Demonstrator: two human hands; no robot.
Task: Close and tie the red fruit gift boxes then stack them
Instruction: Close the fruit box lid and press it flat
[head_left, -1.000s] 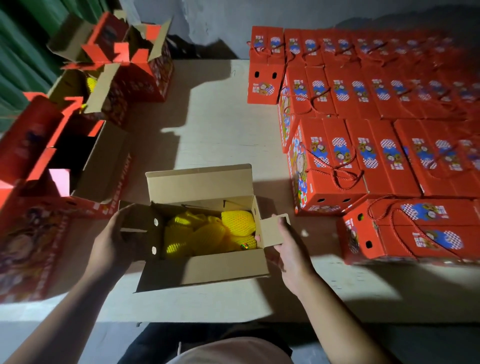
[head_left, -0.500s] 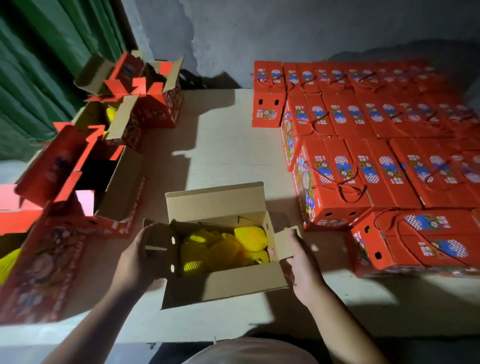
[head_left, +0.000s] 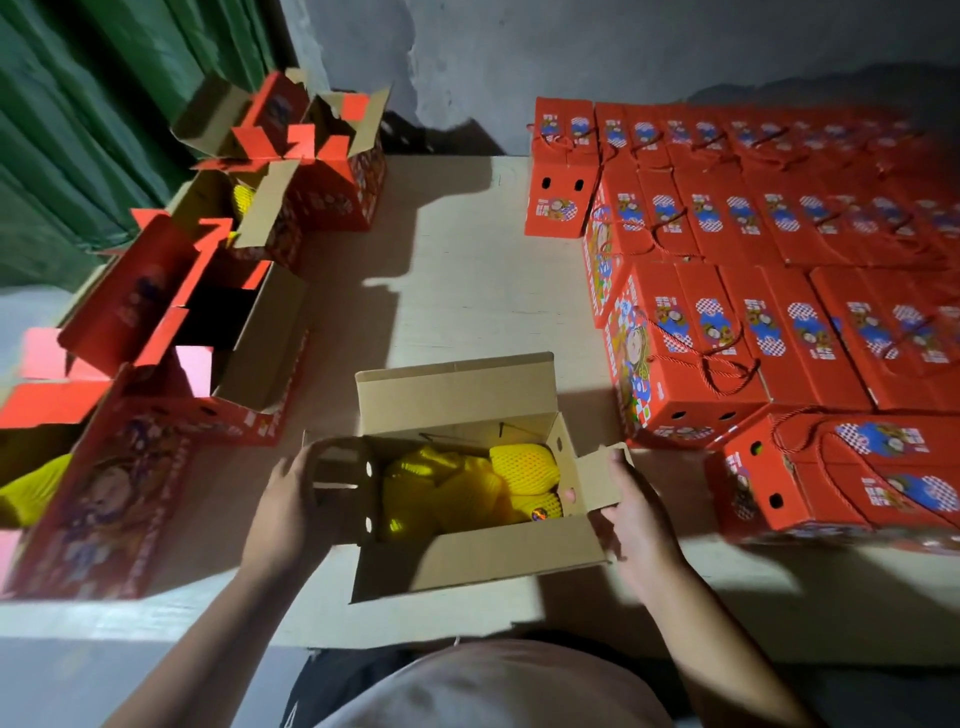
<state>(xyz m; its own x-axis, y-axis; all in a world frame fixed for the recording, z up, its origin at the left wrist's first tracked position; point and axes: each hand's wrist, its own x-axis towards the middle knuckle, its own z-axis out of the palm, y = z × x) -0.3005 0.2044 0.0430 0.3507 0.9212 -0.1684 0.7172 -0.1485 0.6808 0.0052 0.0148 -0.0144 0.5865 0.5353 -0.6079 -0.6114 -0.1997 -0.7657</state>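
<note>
An open gift box (head_left: 483, 556), brown cardboard on the inside, stands on the table in front of me with its long flaps up. Inside lie fruits in yellow foam netting (head_left: 467, 488). My left hand (head_left: 291, 504) grips the left end flap, folding it inward. My right hand (head_left: 631, 509) holds the right end flap, thumb on its top edge. To the right, several closed red gift boxes (head_left: 727, 332) with red cord handles lie packed together in rows.
Several open red boxes (head_left: 208, 332) crowd the left side of the table, some with yellow-netted fruit. One closed red box (head_left: 841, 478) lies on its side at the near right. A green curtain (head_left: 104, 104) hangs at the left. Bare tabletop (head_left: 467, 270) lies behind the open box.
The camera has tilted up, so the scene sits lower in view. Both hands stay on the end flaps; the left flap has folded a little further inward.
</note>
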